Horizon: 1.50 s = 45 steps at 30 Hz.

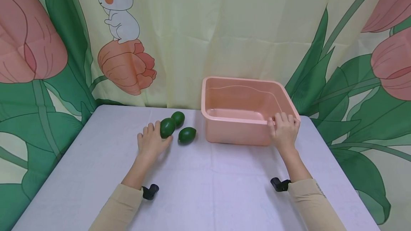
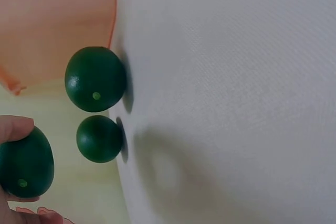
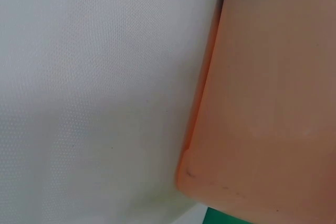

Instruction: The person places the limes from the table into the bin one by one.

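Note:
My left hand (image 1: 153, 142) grips a green lime (image 1: 167, 128) between thumb and fingers. The left wrist view shows this lime (image 2: 26, 163) held off the white cloth, its shadow falling apart from it. Two more limes lie on the table just right of that hand: one farther back (image 1: 178, 119), one nearer (image 1: 187, 135). At the right, a pink plastic basin (image 1: 237, 131) stands on the table, and my right hand (image 1: 284, 131) holds its front rim near the right corner, fingers hooked over the edge. The right wrist view has the basin's outer wall (image 3: 268, 103), but not the hand.
A white cloth (image 1: 208, 188) covers the table. Behind it hangs a curtain (image 1: 179, 27) printed with tulips and a rabbit, close to the basin's back. Black wrist cameras, one left (image 1: 150, 191) and one right (image 1: 280, 184), stick out from beige sleeves.

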Each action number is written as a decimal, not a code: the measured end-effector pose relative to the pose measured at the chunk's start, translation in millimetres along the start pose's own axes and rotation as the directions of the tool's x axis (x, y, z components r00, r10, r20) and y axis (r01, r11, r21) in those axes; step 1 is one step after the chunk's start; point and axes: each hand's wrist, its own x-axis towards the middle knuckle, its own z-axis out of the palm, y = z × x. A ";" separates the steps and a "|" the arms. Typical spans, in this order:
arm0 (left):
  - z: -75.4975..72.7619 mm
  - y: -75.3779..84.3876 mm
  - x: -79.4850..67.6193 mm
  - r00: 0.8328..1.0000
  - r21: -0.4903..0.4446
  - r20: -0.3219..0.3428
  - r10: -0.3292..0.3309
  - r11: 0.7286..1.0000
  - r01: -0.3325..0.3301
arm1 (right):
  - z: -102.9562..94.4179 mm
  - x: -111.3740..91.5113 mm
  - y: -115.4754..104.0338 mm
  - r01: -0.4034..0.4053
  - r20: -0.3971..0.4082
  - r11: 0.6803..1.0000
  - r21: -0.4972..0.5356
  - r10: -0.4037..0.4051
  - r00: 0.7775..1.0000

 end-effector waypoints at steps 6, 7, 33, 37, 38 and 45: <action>-2.2 3.3 2.8 1.000 -0.009 -0.016 0.008 1.000 -0.008 | 1.6 -1.0 1.6 0.000 -0.002 1.000 -0.006 0.000 1.000; -2.6 3.8 3.0 1.000 -0.010 -0.019 0.010 1.000 -0.010 | 2.1 -1.2 2.1 0.000 -0.002 1.000 -0.008 0.000 1.000; -17.3 22.8 12.7 0.995 -0.022 -0.087 0.057 0.998 -0.059 | 1.8 -1.1 2.2 -0.004 -0.002 1.000 -0.021 0.004 1.000; -19.2 27.3 16.1 0.994 -0.032 -0.096 0.060 0.997 -0.063 | 2.1 -1.3 2.5 -0.004 -0.001 1.000 -0.022 0.004 1.000; -19.6 28.6 17.1 0.993 -0.037 -0.098 0.059 0.997 -0.063 | 2.2 -1.3 2.6 -0.003 -0.002 1.000 -0.022 0.003 1.000; -23.2 38.5 23.7 0.993 -0.055 -0.102 0.056 0.997 -0.061 | 3.0 -1.0 3.2 -0.001 -0.007 1.000 -0.022 0.001 1.000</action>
